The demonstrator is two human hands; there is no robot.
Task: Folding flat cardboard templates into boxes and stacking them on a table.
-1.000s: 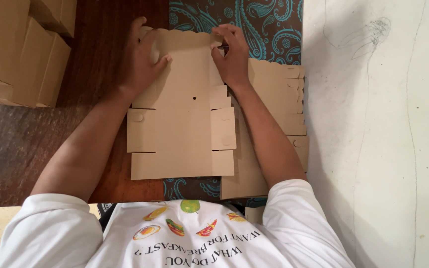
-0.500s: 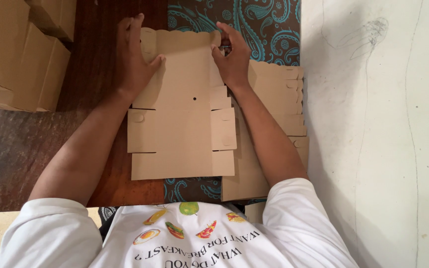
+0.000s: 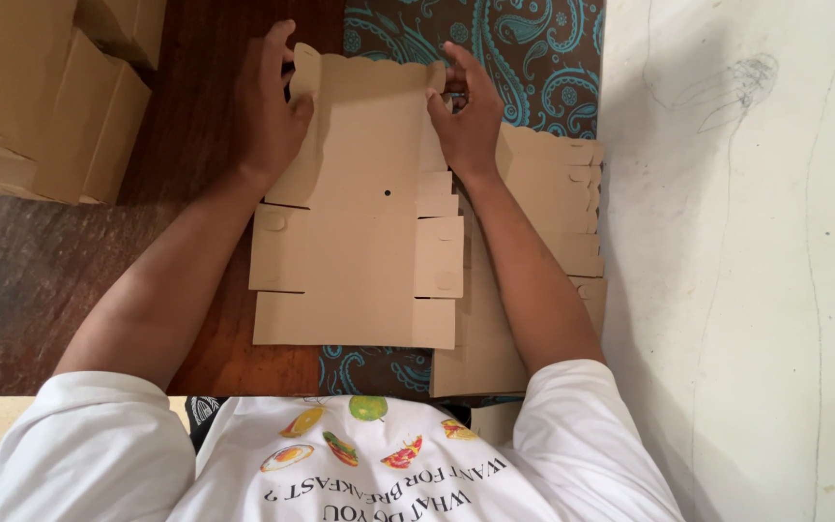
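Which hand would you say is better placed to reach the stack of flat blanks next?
Probably the right hand: the stack lies beside it, while the left hand sits across the cardboard blank.

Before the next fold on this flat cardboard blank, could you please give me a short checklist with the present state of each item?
1. Left hand on the blank's far left edge: ok, palm and fingers grip it.
2. Right hand on the far right edge: ok, fingers pinch the corner.
3. Flat cardboard blank lying square in front of the person: ok, near flaps rest flat.
4. Far panel creased along its line: cannot tell, the hands cover the fold.
5. Stack of blanks clear of the top one: not ok, it lies directly beneath, offset to the right.
6. Folded boxes out of the way: ok, apart at left.
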